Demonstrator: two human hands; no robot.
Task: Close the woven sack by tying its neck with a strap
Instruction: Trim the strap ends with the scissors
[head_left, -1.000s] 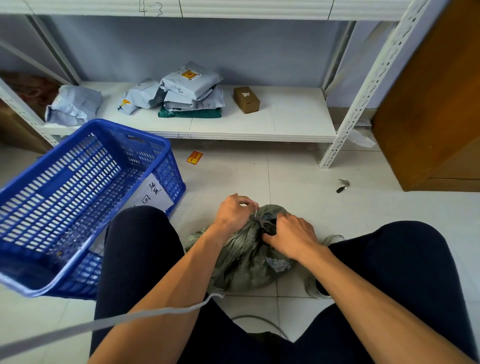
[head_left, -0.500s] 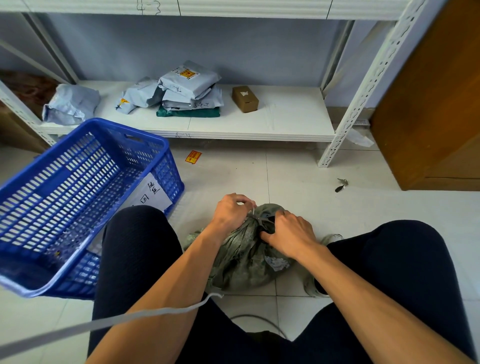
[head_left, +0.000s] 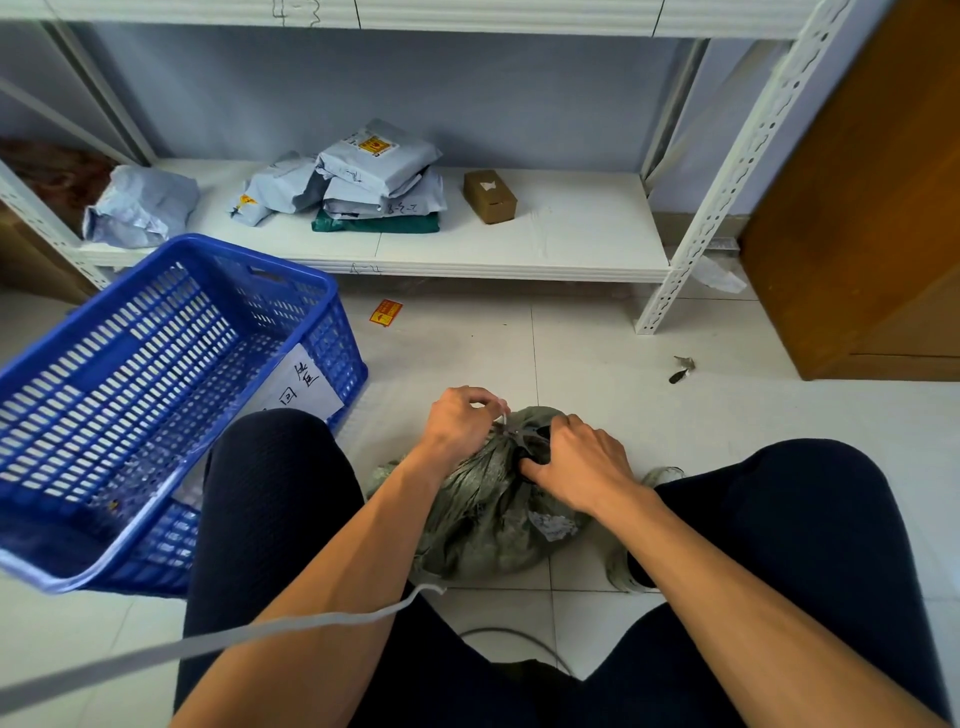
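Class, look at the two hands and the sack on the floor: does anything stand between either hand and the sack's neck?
Nothing visible does. The left hand and right hand are both already on the gathered neck of the sack, with a thin strap pinched in the left fingers.

My right hand (head_left: 576, 462) covers the sack's neck (head_left: 519, 441), so I can't see any knot there. The strap (head_left: 503, 419) is too thin to follow. The basket (head_left: 156, 395) runs off the left edge.
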